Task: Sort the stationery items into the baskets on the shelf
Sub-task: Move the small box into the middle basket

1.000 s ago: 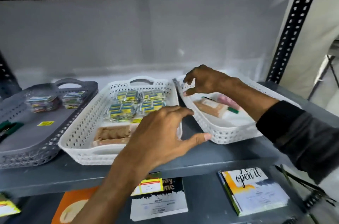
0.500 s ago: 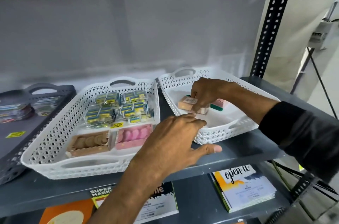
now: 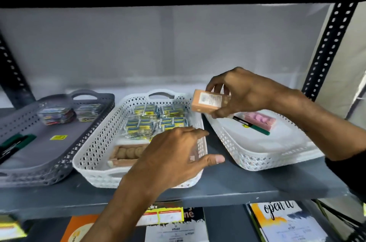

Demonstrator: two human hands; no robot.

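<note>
Lifted out of the right white basket (image 3: 263, 159) since half a second ago, the tan box (image 3: 207, 105) is now hanging in the air above the gap between that basket and the middle white basket (image 3: 95, 154). The right hand (image 3: 243, 93) is pinching it between thumb and fingers, label side facing the camera, box tilting slightly. The left hand (image 3: 174, 154) is hovering over the near right corner of the middle basket, fingers spreading loosely and thumb sticking out, gripping nothing. Under it a brown tray of round pieces (image 3: 126, 151) is lying in the middle basket, with yellow and blue packets (image 3: 156, 121) piling up behind. A pink box (image 3: 259, 121) and a green-tipped marker (image 3: 251, 125) are lying in the right basket. Farther left, a grey basket (image 3: 39, 164) is holding small colourful packs (image 3: 57, 116) and dark markers (image 3: 13, 143). Notebooks (image 3: 285, 222) are lying on the shelf below.
</note>
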